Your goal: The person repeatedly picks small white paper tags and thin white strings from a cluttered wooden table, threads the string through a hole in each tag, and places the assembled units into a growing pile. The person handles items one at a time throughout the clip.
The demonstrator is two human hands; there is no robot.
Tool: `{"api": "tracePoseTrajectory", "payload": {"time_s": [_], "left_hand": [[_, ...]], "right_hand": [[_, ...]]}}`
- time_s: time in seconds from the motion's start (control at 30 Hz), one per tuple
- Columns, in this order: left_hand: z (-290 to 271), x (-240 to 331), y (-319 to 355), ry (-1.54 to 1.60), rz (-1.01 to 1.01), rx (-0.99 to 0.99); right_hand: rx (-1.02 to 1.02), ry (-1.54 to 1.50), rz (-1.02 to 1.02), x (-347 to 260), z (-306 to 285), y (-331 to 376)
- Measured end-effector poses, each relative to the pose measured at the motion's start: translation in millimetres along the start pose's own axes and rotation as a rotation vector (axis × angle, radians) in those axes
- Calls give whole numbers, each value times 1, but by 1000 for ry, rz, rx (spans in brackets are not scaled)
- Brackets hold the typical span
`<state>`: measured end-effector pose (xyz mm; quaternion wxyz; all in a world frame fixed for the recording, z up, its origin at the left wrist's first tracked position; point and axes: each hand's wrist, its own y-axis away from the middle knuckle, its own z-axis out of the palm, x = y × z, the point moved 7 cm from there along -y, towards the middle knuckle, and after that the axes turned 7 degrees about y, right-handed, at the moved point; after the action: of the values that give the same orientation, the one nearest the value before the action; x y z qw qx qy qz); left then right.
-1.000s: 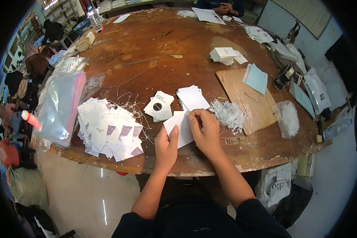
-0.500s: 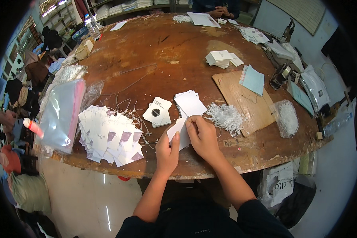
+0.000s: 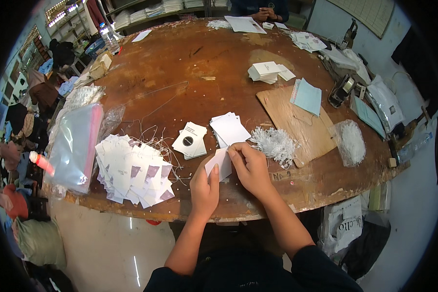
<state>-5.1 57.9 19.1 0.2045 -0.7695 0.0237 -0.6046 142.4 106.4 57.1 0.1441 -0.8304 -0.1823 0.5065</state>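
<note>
Item: white card tag [image 3: 219, 163], above the near edge of the bench [image 3: 180, 63]. I am pinching it in my left hand [image 3: 205, 187]; my right hand [image 3: 250, 168] is gripping its edge, steadying it. White string bundle [image 3: 273, 143] is lying just beside, within reach; finished tags [image 3: 131, 173] are fanning out left.

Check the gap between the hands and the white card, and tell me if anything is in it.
Nothing visible is. The left hand and right hand both already hold the white card directly, just above the table's near edge.
</note>
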Motion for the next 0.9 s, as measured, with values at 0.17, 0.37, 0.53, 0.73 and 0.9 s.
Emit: {"api": "tracePoseTrajectory", "payload": {"time_s": [0.17,0.37,0.53,0.73,0.9], "left_hand": [[1,-7,2,90,-24,24],[1,-6,2,131,-30,24],[1,5,1,76,68,22],[4,3,3,138,-10,6],[5,2,4,192,-12,-4]], "right_hand": [[79,71,-86,-7,2,1],[128,155,-68,-3,5,3],[108,181,-59,-1,5,3],[147,214,-91,-6,7,6],[186,223,-60,-8,5,8]]}}
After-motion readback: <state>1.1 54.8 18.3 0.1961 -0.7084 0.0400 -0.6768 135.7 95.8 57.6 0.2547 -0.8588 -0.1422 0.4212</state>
